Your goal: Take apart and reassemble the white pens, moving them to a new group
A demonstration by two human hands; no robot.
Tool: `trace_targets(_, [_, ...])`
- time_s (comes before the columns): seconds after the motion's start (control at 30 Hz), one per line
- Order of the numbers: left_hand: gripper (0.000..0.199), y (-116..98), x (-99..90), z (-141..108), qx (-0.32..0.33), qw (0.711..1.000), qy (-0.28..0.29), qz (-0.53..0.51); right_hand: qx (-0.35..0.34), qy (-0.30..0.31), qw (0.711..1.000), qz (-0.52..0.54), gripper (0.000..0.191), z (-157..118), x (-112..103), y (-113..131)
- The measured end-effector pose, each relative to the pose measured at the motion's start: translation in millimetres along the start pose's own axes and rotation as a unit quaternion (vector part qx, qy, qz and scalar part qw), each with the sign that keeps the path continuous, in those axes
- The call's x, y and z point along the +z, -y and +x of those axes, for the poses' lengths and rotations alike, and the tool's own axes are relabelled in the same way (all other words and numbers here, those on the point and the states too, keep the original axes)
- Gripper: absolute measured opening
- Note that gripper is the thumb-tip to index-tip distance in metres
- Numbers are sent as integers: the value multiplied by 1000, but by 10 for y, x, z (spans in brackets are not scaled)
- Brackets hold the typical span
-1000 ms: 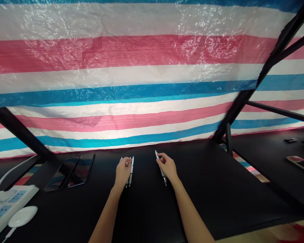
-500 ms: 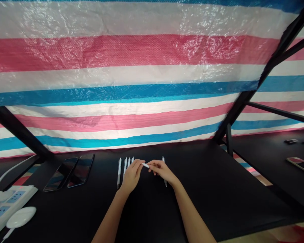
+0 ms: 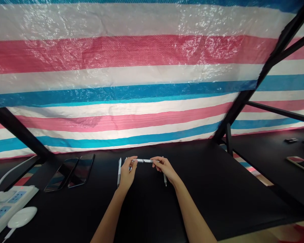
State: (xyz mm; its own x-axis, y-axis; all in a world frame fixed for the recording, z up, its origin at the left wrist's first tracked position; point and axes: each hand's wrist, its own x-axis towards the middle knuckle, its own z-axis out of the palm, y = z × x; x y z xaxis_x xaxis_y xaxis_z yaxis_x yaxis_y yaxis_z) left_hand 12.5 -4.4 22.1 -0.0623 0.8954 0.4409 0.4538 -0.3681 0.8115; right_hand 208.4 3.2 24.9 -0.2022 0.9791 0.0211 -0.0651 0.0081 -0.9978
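Note:
Between my two hands a white pen [image 3: 144, 161] is held level, just above the black table. My left hand [image 3: 128, 173] pinches its left end between thumb and fingers. At its other end my right hand [image 3: 164, 167] closes on the pen with thumb and fingertips. Left of my left hand lies another white pen with a grey grip [image 3: 119, 171], pointing away from me. More pens beside it are mostly hidden behind that hand. Under the fingers of my right hand a further pen [image 3: 165, 179] lies on the table, partly covered.
Two dark phones [image 3: 81, 171] lie on the left of the black table [image 3: 152, 209]. A white power strip [image 3: 14, 206] and a white oval device [image 3: 22, 217] are at the near left. Black metal bars [image 3: 233, 109] rise on both sides before a striped sheet [image 3: 131, 121].
My hands have drawn slightly apart and the pen between them now shows more of its length, turned level. My left hand has shifted a little to the left.

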Motion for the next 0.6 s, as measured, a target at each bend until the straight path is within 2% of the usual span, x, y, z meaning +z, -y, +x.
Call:
trace_targets(0.27, [22, 59, 43, -44, 47, 997, 40, 39, 2, -20, 1000, 24, 39, 20, -2, -13])
trace_targets(0.5, [21, 0, 19, -40, 19, 997, 62, 34, -31, -20, 999, -13, 40, 10, -2, 12])
trace_targets(0.6, [28, -28, 7, -33, -6, 998, 51, 33, -49, -20, 998, -37, 42, 14, 26, -2])
